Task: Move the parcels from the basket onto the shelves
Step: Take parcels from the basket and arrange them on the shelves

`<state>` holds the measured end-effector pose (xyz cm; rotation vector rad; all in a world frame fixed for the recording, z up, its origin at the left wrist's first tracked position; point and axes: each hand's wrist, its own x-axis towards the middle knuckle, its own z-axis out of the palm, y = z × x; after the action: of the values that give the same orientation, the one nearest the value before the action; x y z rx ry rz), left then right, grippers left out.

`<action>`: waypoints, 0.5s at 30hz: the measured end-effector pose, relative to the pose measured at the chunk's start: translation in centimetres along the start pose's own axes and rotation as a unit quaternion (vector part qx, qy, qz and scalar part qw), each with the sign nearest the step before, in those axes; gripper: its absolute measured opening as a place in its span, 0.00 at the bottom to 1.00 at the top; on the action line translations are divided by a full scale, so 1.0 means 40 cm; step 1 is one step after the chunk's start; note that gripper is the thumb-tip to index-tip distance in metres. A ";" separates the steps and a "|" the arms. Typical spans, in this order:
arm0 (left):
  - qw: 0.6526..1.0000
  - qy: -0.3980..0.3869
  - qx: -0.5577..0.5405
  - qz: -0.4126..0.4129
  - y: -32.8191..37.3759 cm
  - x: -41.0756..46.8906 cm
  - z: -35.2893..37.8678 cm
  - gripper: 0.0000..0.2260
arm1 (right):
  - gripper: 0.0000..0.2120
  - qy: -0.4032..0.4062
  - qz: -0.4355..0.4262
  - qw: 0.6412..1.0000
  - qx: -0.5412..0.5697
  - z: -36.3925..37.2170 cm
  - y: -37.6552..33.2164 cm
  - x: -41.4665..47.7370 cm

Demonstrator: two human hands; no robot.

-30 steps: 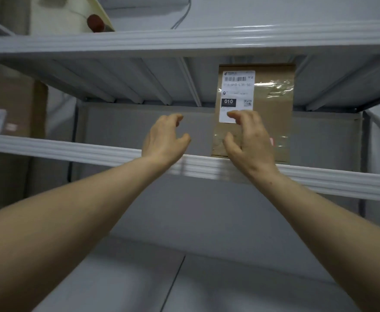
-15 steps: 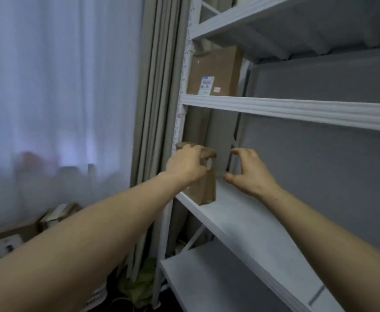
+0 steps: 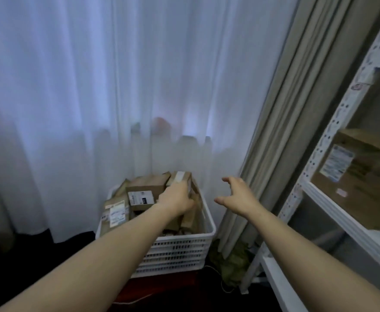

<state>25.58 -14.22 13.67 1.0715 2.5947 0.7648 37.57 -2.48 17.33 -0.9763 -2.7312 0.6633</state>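
Cardboard parcels are crowding the white slatted basket, lying every way and rising above its rim. At the basket's one o'clock corner a tall parcel is standing on end, its long axis running upright, with white tape showing across its top. The left hand is resting against that parcel's near face, so the parcel is sitting at twelve o'clock from the knuckles. The back of the hand is hiding the fingers, and I cannot tell whether they are curling round it or only touching.

The right hand is hovering outside the basket at about three o'clock from the left one, fingers spread wide, holding nothing, well apart from any parcel. The left hand is plainly the nearer, so the lift is looking like its job: straight up along the parcel's axis to clear the neighbours.

White shelves are standing at three o'clock, beyond a beige drape, with a labelled box sitting on one level.
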 end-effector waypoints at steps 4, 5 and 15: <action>0.998 -0.001 -0.010 -0.068 -0.162 0.083 -0.018 0.16 | 0.30 -0.054 -0.007 0.998 0.004 0.118 -0.041 0.142; 0.997 0.001 -0.017 -0.080 -0.192 0.104 -0.019 0.17 | 0.29 -0.063 -0.009 0.998 0.006 0.142 -0.044 0.177; 0.986 -0.047 0.011 -0.159 -0.368 0.405 0.048 0.24 | 0.19 -0.135 -0.011 0.989 0.053 0.375 0.036 0.625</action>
<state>6.25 -10.78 3.76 0.6539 2.6077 0.5947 14.62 9.08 3.51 -0.8899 -2.8934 0.9912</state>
